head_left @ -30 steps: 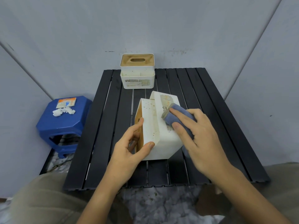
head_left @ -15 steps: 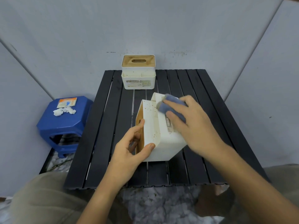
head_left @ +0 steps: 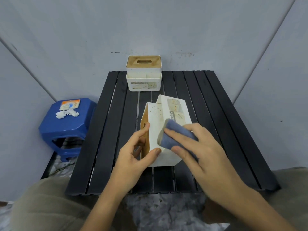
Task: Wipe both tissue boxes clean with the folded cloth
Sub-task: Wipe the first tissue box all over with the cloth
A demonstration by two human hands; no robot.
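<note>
Tissue box nearest the person, a white plastic holder with a wooden lid (head_left: 160,124), lies tipped on its side near the middle of the black slatted table (head_left: 216,130), lid face turned left, speckled brown spots on its upper white side. Left hand (head_left: 133,155) grips its near left corner: thumb on the white face, fingers curled around the wooden lid edge, same grip as 0.5 s ago. Right hand (head_left: 200,157) presses the folded blue-grey cloth (head_left: 173,135) onto the box's upward face, fingers wrapped over the cloth. Cloth has moved: 0.5 s ago it sat at the far top edge of the box, now it's down at the near end, just beside the left thumb. The printed label strip it covered is visible again. Box itself hasn't shifted.

Second white tissue box with wooden slotted lid (head_left: 144,74) stands upright at the far edge of the table, well apart, unchanged.

Blue plastic stool (head_left: 66,125) left of the table carries an orange-white packet (head_left: 70,104) and crumpled white tissue scraps (head_left: 66,113).
</note>
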